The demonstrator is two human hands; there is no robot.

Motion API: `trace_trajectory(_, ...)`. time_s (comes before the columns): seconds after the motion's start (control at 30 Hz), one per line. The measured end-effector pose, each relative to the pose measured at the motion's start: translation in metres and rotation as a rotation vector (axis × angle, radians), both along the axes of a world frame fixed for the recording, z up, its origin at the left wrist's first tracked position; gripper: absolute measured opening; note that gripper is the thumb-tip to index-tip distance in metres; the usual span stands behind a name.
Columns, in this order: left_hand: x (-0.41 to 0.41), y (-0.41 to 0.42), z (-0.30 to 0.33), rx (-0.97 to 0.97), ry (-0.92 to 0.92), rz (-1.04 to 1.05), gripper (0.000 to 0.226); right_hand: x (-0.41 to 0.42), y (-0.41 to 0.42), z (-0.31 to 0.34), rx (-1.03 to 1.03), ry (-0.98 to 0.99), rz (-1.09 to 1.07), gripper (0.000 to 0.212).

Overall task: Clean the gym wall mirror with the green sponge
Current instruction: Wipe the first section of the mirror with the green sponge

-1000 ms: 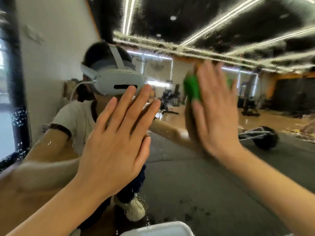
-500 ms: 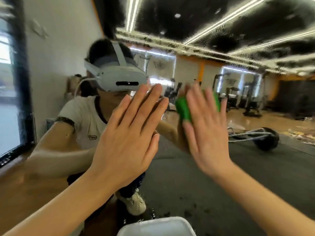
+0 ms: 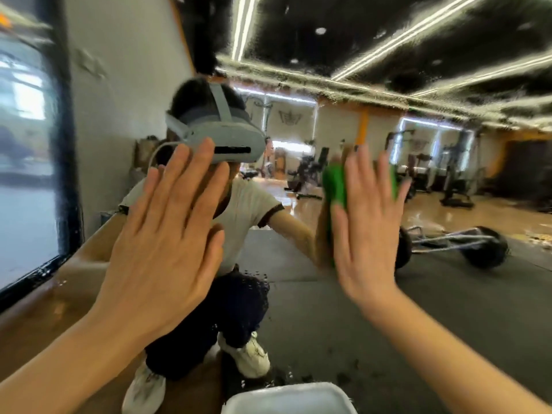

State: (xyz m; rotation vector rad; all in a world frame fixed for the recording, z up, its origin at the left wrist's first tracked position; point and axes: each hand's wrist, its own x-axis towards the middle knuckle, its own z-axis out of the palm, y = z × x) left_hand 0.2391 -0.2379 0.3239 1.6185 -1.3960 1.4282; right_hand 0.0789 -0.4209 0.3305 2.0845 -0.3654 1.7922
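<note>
Head view, near to far. White tub [image 3: 288, 398] rim at 6 o'clock, bottom edge, only its top showing. Two bare forearms come up from the lower corners. Left hand [image 3: 161, 255] at about 8 o'clock of centre, fingers straight and together, palm flat toward the mirror [image 3: 328, 309], holding nothing; contact with the glass can't be confirmed from behind. Right hand [image 3: 369, 231] at about 3 o'clock of centre, fingers straight and slightly spread, pressing the sponge [image 3: 336, 183] flat against the mirror. Sponge is green, mostly hidden behind the palm; it shows past the index side at 10 o'clock of the hand and a sliver past the little-finger side at 2 o'clock. Right hand and sponge are motion-blurred. Hands are apart, with the gap between them at centre.

Mirror fills the view, wet: droplets and streaks across the upper part and near the bottom centre. Reflection: crouching person in headset [image 3: 221, 141], white tee, dark trousers, white shoes, at 9 to 6 o'clock behind the left hand. Barbell [image 3: 466, 243] on dark floor mat at 3 o'clock. Gym machines [image 3: 454, 174] farther back at 2 o'clock. Ceiling light strips at 12 to 1 o'clock. Window [image 3: 24, 162] at 9 o'clock, far left.
</note>
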Motion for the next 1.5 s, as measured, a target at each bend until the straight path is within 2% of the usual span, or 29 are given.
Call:
trace_trajectory(0.07,0.004,-0.003,0.0,0.006,0.008,0.003,0.068,0.016,0.006,0.067,0.066,-0.171,0.051,0.052)
trace_trajectory(0.13,0.007,-0.005,-0.001,0.006,0.006,0.002,0.068,0.027,0.01,0.091,0.07,-0.252,0.058,0.051)
trace_trajectory(0.2,0.008,-0.004,-0.002,0.001,0.005,-0.007,0.068,0.028,0.013,0.055,0.043,-0.19,0.029,0.052)
trace_trajectory(0.33,0.007,-0.004,-0.001,-0.014,-0.003,-0.013,0.066,0.005,0.021,-0.086,-0.012,0.145,-0.061,0.053)
trace_trajectory(0.4,0.008,-0.005,-0.001,-0.014,-0.011,-0.009,0.066,-0.003,0.018,-0.097,-0.027,0.225,-0.079,0.053)
trace_trajectory(0.47,0.008,-0.006,-0.002,-0.023,-0.017,-0.01,0.066,0.005,0.018,-0.054,-0.042,0.19,-0.055,0.053)
trace_trajectory(0.57,0.008,-0.008,-0.003,-0.047,-0.022,-0.007,0.066,0.028,0.027,0.045,-0.018,-0.017,0.045,0.052)
trace_trajectory(0.63,0.008,-0.008,-0.002,-0.052,-0.024,-0.008,0.066,0.04,0.033,0.074,-0.003,-0.106,0.065,0.051)
trace_trajectory(0.7,0.009,-0.006,-0.003,-0.049,-0.027,-0.004,0.065,0.043,0.035,0.052,-0.002,-0.097,0.049,0.052)
trace_trajectory(0.83,0.008,-0.006,-0.003,-0.027,-0.012,0.007,0.065,0.025,0.037,-0.077,-0.056,0.166,-0.07,0.054)
trace_trajectory(0.9,0.008,-0.005,-0.003,-0.021,-0.011,0.008,0.064,0.016,0.035,-0.107,-0.077,0.242,-0.095,0.054)
trace_trajectory(0.97,0.008,-0.005,-0.003,-0.022,-0.014,0.006,0.064,0.024,0.038,-0.083,-0.056,0.174,-0.078,0.054)
trace_trajectory(1.03,0.008,-0.006,-0.003,-0.019,-0.016,0.002,0.065,0.045,0.052,-0.028,0.032,0.011,0.022,0.054)
trace_trajectory(1.1,0.008,-0.006,-0.003,-0.023,-0.016,-0.004,0.065,0.063,0.068,0.019,0.071,-0.064,0.122,0.052)
trace_trajectory(1.2,0.008,-0.006,-0.002,-0.033,-0.028,-0.002,0.064,0.058,0.06,0.04,-0.128,0.059,0.096,0.05)
trace_trajectory(1.27,0.008,-0.006,-0.003,-0.035,-0.033,0.007,0.063,0.033,0.031,0.036,-0.145,0.083,0.031,0.051)
trace_trajectory(1.4,0.008,-0.007,-0.002,-0.038,-0.034,0.023,0.064,-0.023,-0.026,0.014,0.201,-0.215,-0.031,0.052)
trace_trajectory(1.5,0.008,-0.008,-0.003,-0.047,-0.041,0.028,0.064,-0.017,-0.023,0.008,0.35,-0.422,-0.043,0.053)
